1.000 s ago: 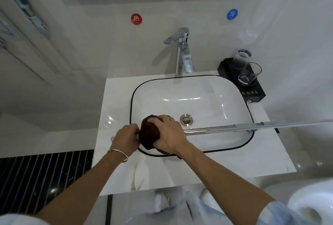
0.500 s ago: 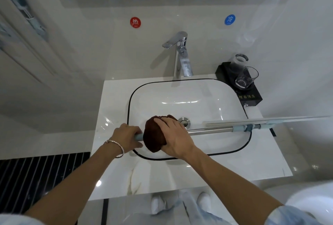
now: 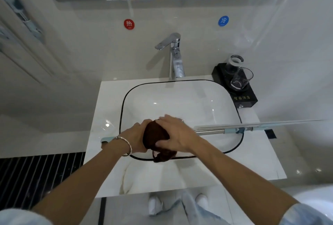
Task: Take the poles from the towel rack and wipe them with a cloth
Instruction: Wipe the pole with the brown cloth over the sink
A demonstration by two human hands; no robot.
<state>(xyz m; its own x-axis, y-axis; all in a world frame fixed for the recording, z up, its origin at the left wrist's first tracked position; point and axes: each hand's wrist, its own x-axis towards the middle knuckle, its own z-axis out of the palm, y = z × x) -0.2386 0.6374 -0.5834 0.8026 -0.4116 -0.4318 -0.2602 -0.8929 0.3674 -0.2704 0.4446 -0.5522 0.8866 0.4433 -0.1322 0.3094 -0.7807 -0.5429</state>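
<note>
Holding a telescopic towel-rack pole (image 3: 209,132) level above the near side of the wash basin (image 3: 180,98), far length running off past the right edge of view, near end out over the bench (image 3: 162,176). Grip split thus: left hand (image 3: 135,137) clamped round the shaft close to the pale-blue end cap (image 3: 105,140), the cap poking out beyond the silver bracelet (image 3: 130,148); right hand (image 3: 177,134) curled over a dark brown cloth (image 3: 155,137) bunched round the shaft, pressed right up against the left, a loose tail of fabric hanging below. Looks like a thin-walled metal tube: probably light, rigid, and smooth enough to slide or spin in a bare palm. Best anchored firmly near the capped end, leaving the travelling to the cloth hand. Being long and held at one end, likely to droop and swing at the far tip, so worth minding the chrome faucet (image 3: 175,59) and the two drinking glasses (image 3: 241,79) on a black tray (image 3: 243,98) at the back right. Worth minding too the blue collar (image 3: 239,130) joining the narrow steel section to the wider pale sleeve: apt to snag the cloth, perhaps to telescope under a hard push. Cloth itself soft and pliable, easy to wrap fully round, better gripped snugly than tightly for sliding.
</note>
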